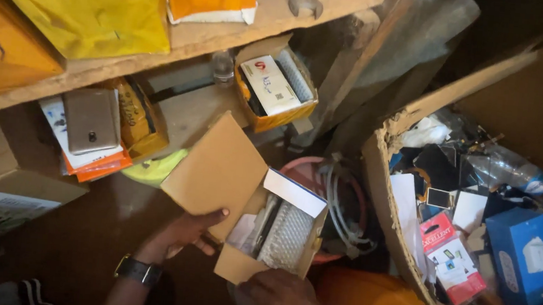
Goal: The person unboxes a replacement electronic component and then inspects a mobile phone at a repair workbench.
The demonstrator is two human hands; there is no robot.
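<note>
Both hands grasp a small brown cardboard box (237, 259): the right hand (279, 298) cups its underside, the left hand (185, 229), with a dark wristwatch (137, 270), pinches the smooth opened flap. Inside lies bubble wrap (287, 234). Beside it, a torn large carton (385, 181) brims with small glossy packages below a rough wooden shelf (196, 37).

The box (236, 188) is matt brown cardboard, the shelf (196, 37) rough bare wood, the wrench (304, 0) dull metal.
</note>
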